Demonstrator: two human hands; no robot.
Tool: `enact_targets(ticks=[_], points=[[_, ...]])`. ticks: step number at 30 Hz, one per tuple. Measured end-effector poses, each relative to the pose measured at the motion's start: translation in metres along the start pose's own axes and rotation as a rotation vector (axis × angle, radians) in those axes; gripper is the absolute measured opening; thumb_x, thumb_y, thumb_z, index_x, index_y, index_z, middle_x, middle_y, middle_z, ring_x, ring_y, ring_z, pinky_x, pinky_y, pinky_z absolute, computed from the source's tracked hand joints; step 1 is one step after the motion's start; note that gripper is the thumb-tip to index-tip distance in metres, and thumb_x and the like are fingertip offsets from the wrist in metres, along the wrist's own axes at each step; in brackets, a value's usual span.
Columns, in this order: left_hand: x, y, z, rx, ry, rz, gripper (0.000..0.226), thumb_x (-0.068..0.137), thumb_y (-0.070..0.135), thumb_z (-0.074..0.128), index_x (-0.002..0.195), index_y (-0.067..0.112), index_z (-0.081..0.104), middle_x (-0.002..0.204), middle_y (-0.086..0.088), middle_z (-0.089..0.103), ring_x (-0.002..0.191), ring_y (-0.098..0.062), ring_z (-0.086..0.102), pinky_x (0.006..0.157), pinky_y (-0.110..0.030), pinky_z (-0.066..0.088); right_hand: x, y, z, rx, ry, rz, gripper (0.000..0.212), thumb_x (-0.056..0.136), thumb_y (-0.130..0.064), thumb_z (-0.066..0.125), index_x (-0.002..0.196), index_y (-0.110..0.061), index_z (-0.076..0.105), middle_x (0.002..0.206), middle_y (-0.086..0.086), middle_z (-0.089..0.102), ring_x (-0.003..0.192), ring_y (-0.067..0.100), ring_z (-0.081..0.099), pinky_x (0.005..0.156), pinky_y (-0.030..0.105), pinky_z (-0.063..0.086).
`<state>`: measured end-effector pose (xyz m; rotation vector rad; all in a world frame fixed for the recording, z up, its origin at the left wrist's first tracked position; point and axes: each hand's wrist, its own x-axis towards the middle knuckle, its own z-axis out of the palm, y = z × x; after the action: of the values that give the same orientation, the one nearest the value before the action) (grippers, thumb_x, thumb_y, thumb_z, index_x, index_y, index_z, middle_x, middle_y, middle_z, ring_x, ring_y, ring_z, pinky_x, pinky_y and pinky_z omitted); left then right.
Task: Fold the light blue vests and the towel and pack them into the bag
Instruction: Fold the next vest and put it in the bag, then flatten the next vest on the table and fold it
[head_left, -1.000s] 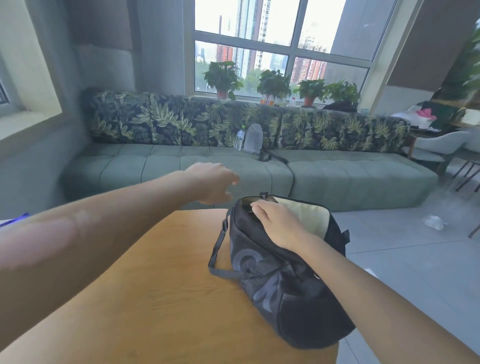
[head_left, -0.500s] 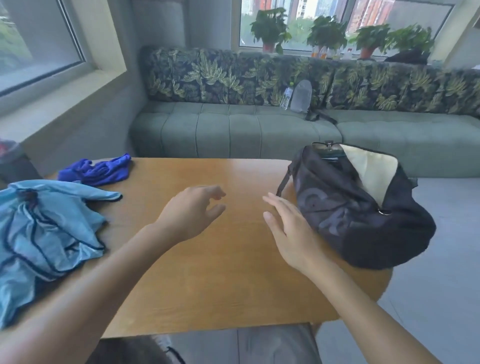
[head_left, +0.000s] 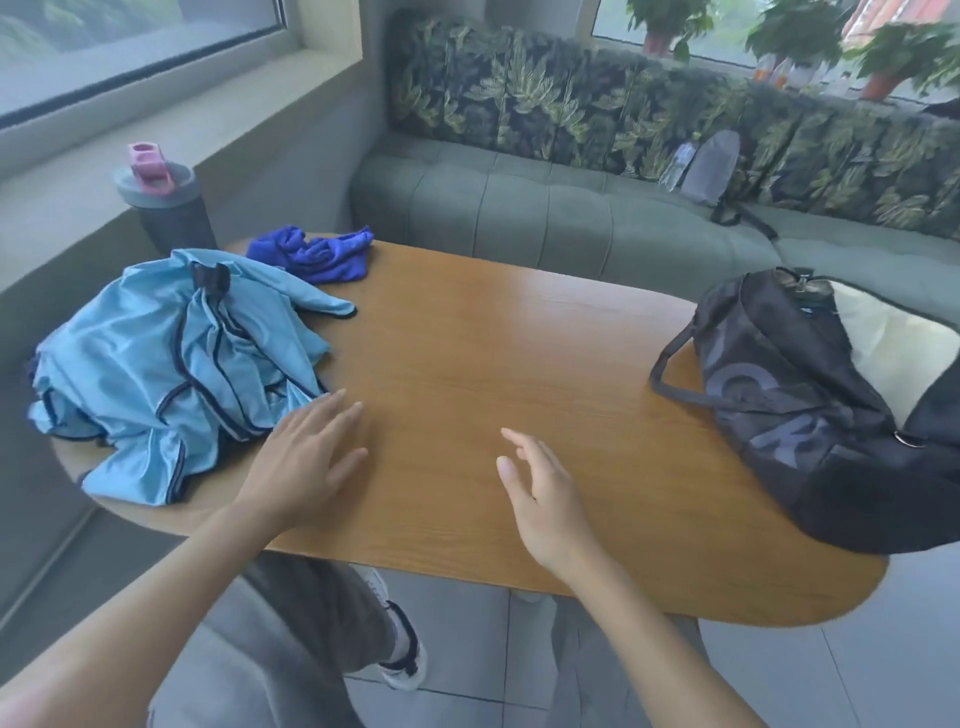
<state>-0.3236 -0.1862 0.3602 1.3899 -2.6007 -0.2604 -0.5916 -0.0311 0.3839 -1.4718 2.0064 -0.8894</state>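
A crumpled heap of light blue vests (head_left: 171, 358) with dark trim lies on the left end of the wooden table (head_left: 493, 353). Behind it sits a bunched dark blue towel (head_left: 317, 252). A black bag (head_left: 789, 410) stands at the table's right end, its top open and showing a cream lining. My left hand (head_left: 306, 462) hovers over the table with straight fingers, just right of the vests' edge. My right hand (head_left: 540, 488) is open above the table's middle, holding nothing.
A dark bottle with a pink lid (head_left: 163, 208) stands at the table's far left corner by the window sill. A green sofa (head_left: 545, 213) runs behind the table, with a bottle and a grey pouch (head_left: 709, 166) on it. Tiled floor lies below.
My right hand left the bag and both hands swung left and down over the table. The view turned left, bringing the vests, towel and bottle into sight.
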Motion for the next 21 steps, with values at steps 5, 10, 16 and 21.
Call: enact_targets(ticks=[5,10,16,21], points=[[-0.009,-0.044,0.015,-0.012,-0.045,0.011,0.074,0.099,0.071,0.019,0.161,0.032,0.026,0.17,0.009,0.015,0.156,-0.012,0.013,0.127,-0.039,0.014,0.025,-0.023,0.034,-0.037,-0.105,-0.014,0.047,0.107,-0.046,0.037,0.15,-0.027,0.042,0.15,-0.014,0.044,0.138,0.004,0.039,0.113,0.025,0.031],[-0.006,-0.037,0.019,-0.043,0.005,0.019,0.069,0.101,0.067,0.023,0.16,0.032,0.028,0.17,0.011,0.013,0.156,-0.007,0.008,0.128,-0.037,0.01,0.086,-0.049,0.067,-0.107,-0.174,-0.077,0.039,0.106,-0.036,0.045,0.143,-0.024,0.049,0.145,-0.006,0.052,0.134,0.014,0.047,0.111,0.034,0.038],[-0.006,-0.042,0.021,-0.076,0.018,0.016,0.064,0.104,0.061,0.03,0.16,0.03,0.029,0.17,0.009,0.013,0.157,-0.007,0.005,0.128,-0.038,0.008,0.188,-0.128,0.125,-0.133,-0.201,-0.221,0.042,0.099,-0.035,0.06,0.138,-0.019,0.056,0.14,0.001,0.058,0.127,0.019,0.054,0.107,0.04,0.045],[-0.008,-0.046,0.026,-0.075,0.037,0.011,0.062,0.105,0.057,0.034,0.159,0.027,0.033,0.17,0.008,0.016,0.157,-0.008,0.007,0.127,-0.041,0.013,0.237,-0.177,0.175,-0.174,-0.222,-0.251,0.05,0.093,-0.044,0.068,0.132,-0.013,0.057,0.132,0.004,0.062,0.121,0.021,0.057,0.096,0.035,0.046]])
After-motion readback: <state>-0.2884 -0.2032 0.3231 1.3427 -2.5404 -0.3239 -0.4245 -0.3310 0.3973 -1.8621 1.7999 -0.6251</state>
